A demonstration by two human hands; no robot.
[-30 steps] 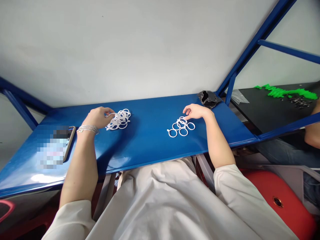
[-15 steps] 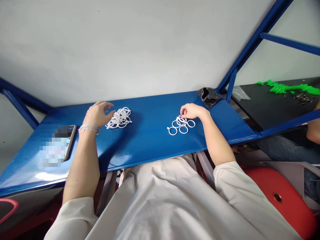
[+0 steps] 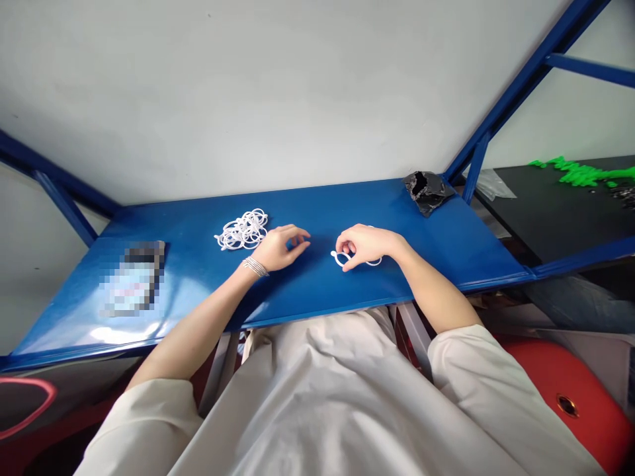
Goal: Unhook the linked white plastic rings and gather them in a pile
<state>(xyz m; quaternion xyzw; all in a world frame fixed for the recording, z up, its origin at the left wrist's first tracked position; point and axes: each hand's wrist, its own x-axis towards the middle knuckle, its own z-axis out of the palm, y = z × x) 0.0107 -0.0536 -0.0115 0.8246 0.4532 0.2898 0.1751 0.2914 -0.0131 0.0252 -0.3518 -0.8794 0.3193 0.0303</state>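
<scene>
My right hand [image 3: 366, 243] is curled down over several white rings [image 3: 342, 259] on the blue table, its thumb and fingers closing round the left one. The palm hides most of these rings; only short arcs show at its edges. My left hand [image 3: 284, 247], with silvery bangles on the wrist, hovers over the middle of the table. Its thumb and fingers are apart, and nothing shows between them. Just behind it lies a tangled pile of white rings [image 3: 243, 229] with small knobs.
A phone [image 3: 136, 277], blurred out, lies at the left on the blue table [image 3: 292, 297]. A crumpled black bag [image 3: 427, 192] sits at the back right corner. Past the blue frame, green pieces [image 3: 585, 173] lie on a black table. A red stool [image 3: 560, 396] is at my right.
My left hand has moved right, away from the ring pile to mid-table. My right hand has come nearer and slightly left, now covering most of the smaller ring group. The view has shifted slightly.
</scene>
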